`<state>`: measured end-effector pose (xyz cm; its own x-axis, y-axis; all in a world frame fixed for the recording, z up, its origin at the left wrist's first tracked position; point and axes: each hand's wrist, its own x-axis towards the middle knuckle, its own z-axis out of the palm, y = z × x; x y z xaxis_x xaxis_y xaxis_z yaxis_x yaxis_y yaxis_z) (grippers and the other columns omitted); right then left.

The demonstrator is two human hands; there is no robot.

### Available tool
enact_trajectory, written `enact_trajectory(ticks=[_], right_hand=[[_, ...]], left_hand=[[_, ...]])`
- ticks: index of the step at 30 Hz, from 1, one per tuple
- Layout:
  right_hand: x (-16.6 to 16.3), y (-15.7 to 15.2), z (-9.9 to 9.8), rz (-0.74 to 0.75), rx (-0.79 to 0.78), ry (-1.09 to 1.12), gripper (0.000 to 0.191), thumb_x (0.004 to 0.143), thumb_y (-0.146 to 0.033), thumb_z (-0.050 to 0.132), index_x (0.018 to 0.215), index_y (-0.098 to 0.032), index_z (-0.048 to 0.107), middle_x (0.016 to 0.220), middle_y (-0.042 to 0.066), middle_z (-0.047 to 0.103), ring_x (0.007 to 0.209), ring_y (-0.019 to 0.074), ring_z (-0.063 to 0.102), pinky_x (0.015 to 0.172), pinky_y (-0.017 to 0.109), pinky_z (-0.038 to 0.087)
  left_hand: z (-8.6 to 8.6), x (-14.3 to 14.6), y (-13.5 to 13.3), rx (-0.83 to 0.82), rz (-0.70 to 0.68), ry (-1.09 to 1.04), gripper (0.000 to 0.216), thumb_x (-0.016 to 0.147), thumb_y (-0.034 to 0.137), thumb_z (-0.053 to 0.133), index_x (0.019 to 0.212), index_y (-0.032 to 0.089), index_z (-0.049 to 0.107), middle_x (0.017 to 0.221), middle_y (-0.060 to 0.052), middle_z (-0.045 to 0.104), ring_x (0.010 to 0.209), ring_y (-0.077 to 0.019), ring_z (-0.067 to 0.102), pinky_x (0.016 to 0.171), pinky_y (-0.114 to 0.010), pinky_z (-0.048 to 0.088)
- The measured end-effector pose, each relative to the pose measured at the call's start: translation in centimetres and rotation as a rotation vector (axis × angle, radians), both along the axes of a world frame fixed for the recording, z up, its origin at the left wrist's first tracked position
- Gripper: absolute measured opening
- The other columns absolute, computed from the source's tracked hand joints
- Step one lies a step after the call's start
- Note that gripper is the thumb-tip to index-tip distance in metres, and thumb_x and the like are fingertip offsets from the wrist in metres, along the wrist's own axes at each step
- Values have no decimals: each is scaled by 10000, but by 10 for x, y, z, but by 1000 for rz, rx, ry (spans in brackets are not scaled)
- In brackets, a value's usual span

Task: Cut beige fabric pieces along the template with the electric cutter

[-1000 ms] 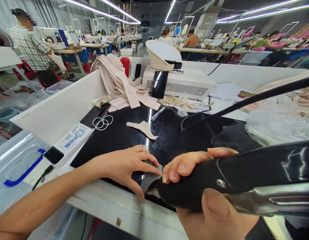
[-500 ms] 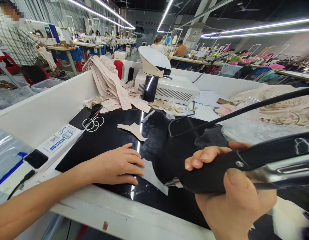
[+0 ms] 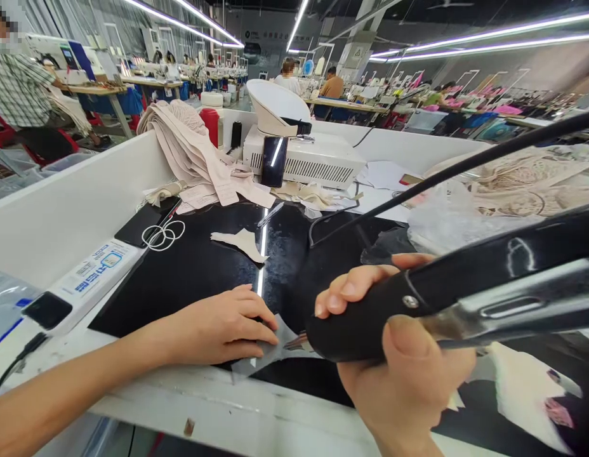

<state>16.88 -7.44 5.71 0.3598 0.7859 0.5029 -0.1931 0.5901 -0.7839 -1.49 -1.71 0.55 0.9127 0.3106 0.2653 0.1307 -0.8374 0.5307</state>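
Observation:
My left hand [image 3: 223,327] lies flat with its fingers pressed on a small grey fabric piece [image 3: 270,349] near the front edge of the glossy black work mat [image 3: 194,266]. My right hand [image 3: 399,362] grips the black handle of a hand-held tool [image 3: 447,298]. The tool's tip touches the grey fabric piece just right of my left fingertips. A black cord [image 3: 466,165] runs from the tool up to the right. A beige fabric cutout [image 3: 240,241] lies farther back on the mat.
A white machine [image 3: 304,158] with a phone leaning on it stands at the back. Folded beige fabric [image 3: 190,146] is piled at back left. White rings [image 3: 164,233], a dark phone [image 3: 142,225] and a power strip [image 3: 80,279] lie left. Plastic-wrapped fabric [image 3: 466,209] sits right. People work at far tables.
The view shifted. My right hand brought the tool's tip back left onto the grey fabric piece, and my left hand slid nearer to the front edge of the mat, still pressing it.

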Motion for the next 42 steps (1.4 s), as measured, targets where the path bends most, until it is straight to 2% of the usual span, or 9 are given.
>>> enact_trajectory(ticks=[4,9,22,28,36,42], right_hand=[[-5,-5,-4,58,-13,3,397,773,-362,812,1083,-268,582,759,-33,633,604,148,594,529,293,527],[-5,-8,-2,49,-15,-2,407,754,-369,821,1070,-254,591,742,-28,639,593,162,598,513,304,528],[-2,-11,-2,27,-14,-12,409,762,-359,818,1083,-259,585,753,-30,633,593,162,589,518,317,511],[-2,-10,-5,15,-22,-58,354,823,-319,769,1115,-270,574,772,-32,625,631,158,590,547,317,514],[3,7,-2,-99,-19,-10,383,754,-310,807,1060,-264,581,756,-46,625,595,152,587,538,316,520],[-7,-2,3,-40,0,18,408,748,-367,809,1058,-261,567,737,-47,614,575,152,574,508,304,507]], left_hand=[[2,-3,0,-35,7,35,240,920,229,680,1157,188,687,1216,-64,675,1146,-214,586,1125,-391,334],[4,-4,-2,-62,13,60,270,901,252,710,1168,219,681,1242,-55,673,1166,-220,589,1149,-417,290],[4,-3,0,-47,15,39,295,889,236,717,1181,208,684,1252,-65,674,1171,-226,599,1129,-408,326],[2,-2,-1,-35,17,41,284,897,234,703,1178,200,684,1255,-73,673,1170,-228,601,1132,-406,329],[1,-1,-3,-74,44,32,338,893,293,716,1221,237,654,1321,-66,647,1254,-235,554,1208,-467,195],[3,-2,-3,-111,39,75,426,837,286,768,1245,265,647,1331,-51,647,1296,-264,518,1206,-525,185]])
